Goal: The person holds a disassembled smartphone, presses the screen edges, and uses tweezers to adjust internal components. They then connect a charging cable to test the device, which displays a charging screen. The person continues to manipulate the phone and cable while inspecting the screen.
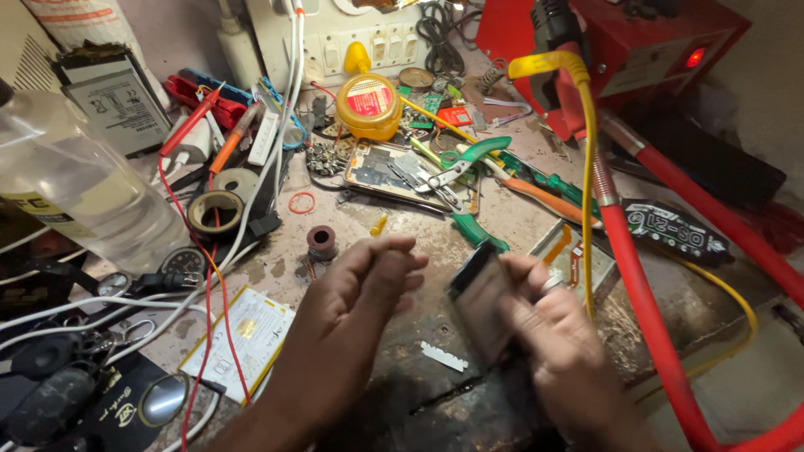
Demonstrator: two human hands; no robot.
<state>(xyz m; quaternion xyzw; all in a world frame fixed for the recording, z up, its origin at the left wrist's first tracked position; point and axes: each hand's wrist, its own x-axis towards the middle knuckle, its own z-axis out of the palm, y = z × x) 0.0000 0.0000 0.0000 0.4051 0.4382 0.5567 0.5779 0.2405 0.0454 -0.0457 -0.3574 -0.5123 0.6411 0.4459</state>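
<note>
The right hand (553,331) grips a small dark flat part (479,295), possibly a phone module, blurred, above the table (469,393). The left hand (368,285) hovers loosely curled, empty, at its nine o'clock. A razor blade (444,357) lying at six o'clock could nick a descending finger.

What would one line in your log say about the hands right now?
view: head | right hand: holds small dark flat part | left hand: empty, beside it | razor blade: on bench below | image: hands blurred
</note>
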